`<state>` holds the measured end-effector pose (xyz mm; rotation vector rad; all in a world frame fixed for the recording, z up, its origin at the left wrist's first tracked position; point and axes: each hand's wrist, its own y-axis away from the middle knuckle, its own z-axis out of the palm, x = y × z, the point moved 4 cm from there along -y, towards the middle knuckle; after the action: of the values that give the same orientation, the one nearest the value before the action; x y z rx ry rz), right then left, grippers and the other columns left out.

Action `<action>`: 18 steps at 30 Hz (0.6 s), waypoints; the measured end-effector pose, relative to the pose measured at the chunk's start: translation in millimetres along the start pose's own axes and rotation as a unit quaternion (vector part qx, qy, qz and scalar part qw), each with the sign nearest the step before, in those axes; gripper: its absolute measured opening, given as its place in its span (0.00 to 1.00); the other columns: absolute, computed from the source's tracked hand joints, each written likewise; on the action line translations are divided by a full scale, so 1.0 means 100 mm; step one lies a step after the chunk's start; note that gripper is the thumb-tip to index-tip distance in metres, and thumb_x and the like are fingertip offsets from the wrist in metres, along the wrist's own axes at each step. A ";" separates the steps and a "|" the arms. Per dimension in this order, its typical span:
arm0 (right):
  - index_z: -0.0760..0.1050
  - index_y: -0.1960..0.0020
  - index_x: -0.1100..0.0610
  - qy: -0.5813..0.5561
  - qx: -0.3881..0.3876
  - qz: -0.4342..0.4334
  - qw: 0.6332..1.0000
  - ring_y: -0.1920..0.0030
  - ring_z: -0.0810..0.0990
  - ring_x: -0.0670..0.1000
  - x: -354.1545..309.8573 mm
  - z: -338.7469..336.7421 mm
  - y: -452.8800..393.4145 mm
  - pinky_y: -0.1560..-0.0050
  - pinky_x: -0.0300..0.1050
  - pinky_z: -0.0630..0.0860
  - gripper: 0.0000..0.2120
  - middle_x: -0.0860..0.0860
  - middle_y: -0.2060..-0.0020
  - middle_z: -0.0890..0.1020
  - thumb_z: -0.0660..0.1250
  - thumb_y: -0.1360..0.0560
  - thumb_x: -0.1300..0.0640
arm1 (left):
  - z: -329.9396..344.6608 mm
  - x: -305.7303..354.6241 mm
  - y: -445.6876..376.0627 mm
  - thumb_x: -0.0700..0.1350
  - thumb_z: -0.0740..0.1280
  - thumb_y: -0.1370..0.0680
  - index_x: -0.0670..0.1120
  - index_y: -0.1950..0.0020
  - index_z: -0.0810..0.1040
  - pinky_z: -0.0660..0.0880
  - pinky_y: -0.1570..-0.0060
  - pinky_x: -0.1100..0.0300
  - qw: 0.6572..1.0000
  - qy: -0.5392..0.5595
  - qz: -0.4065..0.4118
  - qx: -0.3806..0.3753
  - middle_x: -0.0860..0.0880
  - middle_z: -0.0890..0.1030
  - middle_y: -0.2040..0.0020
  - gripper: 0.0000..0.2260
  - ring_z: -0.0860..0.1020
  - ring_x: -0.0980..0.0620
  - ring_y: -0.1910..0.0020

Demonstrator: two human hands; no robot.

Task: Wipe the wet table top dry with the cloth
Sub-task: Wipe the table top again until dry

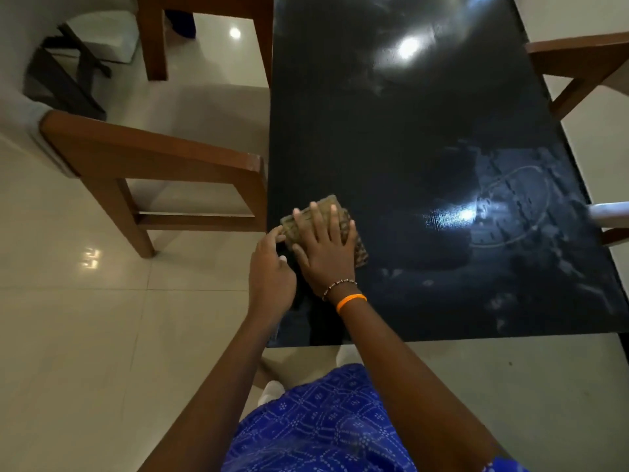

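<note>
A folded brownish-green cloth (328, 204) lies on the glossy black table top (425, 131) near its left edge. My right hand (325, 250) presses flat on the cloth with fingers spread straight. My left hand (272, 267) is just left of it at the table's edge, its fingertips touching the cloth's left corner. Wet streaks and a ring-shaped smear (510, 212) shine on the table to the right, and more wet patches lie along the near edge.
A wooden chair (153, 165) stands close against the table's left side, another (204, 15) farther back. A wooden chair part (578, 63) juts in at the right edge. The floor (85, 335) is pale glossy tile.
</note>
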<state>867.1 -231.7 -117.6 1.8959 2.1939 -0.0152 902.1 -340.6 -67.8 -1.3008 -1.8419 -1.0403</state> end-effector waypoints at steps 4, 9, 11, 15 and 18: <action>0.54 0.23 0.43 -0.004 0.003 -0.072 0.997 0.22 0.49 0.57 0.51 -0.10 0.10 0.27 0.65 0.46 0.28 0.47 0.22 0.55 0.52 0.22 0.42 | 0.37 0.30 0.05 0.36 0.58 0.23 0.48 0.34 0.68 0.63 0.52 0.77 0.998 -0.010 0.057 -0.015 0.51 0.72 0.39 0.18 0.68 0.62 0.43; 0.52 0.23 0.41 0.014 0.008 0.043 0.999 0.22 0.50 0.56 1.79 -0.35 0.28 0.27 0.63 0.48 0.30 0.46 0.22 0.55 0.45 0.25 0.41 | 1.18 0.69 0.15 0.37 0.61 0.23 0.50 0.33 0.67 0.62 0.43 0.68 0.990 -0.077 0.081 -0.081 0.52 0.72 0.38 0.19 0.69 0.58 0.38; 0.52 0.23 0.41 0.011 0.013 0.105 0.994 0.22 0.51 0.55 2.49 -0.49 0.40 0.27 0.62 0.49 0.31 0.46 0.22 0.55 0.45 0.26 0.41 | 1.56 0.89 0.20 0.37 0.61 0.23 0.50 0.33 0.67 0.62 0.42 0.68 0.985 -0.088 0.098 -0.110 0.52 0.71 0.37 0.20 0.68 0.58 0.37; 0.54 0.23 0.44 0.020 0.036 0.221 0.974 0.22 0.51 0.55 3.77 -0.72 0.59 0.27 0.62 0.49 0.30 0.48 0.22 0.56 0.47 0.25 0.43 | 2.12 1.16 0.24 0.38 0.62 0.23 0.49 0.31 0.65 0.60 0.40 0.68 0.980 -0.106 0.113 -0.127 0.51 0.69 0.34 0.21 0.66 0.56 0.34; 0.53 0.23 0.45 0.004 0.050 0.321 0.946 0.22 0.50 0.56 4.57 -0.85 0.73 0.27 0.65 0.48 0.29 0.49 0.22 0.54 0.50 0.23 0.44 | 2.40 1.31 0.27 0.38 0.63 0.23 0.47 0.31 0.65 0.61 0.34 0.64 0.978 -0.129 0.120 -0.110 0.50 0.69 0.33 0.21 0.66 0.54 0.33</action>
<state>864.4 238.6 -109.7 2.5750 1.5030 -0.0030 873.5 -67.2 -65.1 -1.8144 -1.7295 -1.0032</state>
